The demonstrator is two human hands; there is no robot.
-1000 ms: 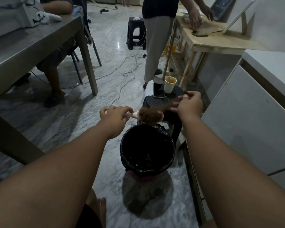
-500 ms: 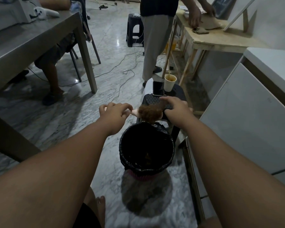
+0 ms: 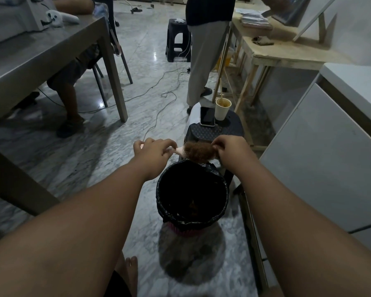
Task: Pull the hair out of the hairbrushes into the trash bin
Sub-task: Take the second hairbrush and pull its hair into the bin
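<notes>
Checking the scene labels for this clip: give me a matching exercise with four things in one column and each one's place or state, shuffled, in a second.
Things:
1. hairbrush
2. trash bin
3. phone
4. paper cup

Places or states:
A. stands upright on the black stool
B. lies flat on the black stool
C. held by its handle in the left hand while the right hand pinches the brown hair on it
D. on the floor, lined with a black bag

Pairs: 1-C, 2-D, 3-B, 4-A
</notes>
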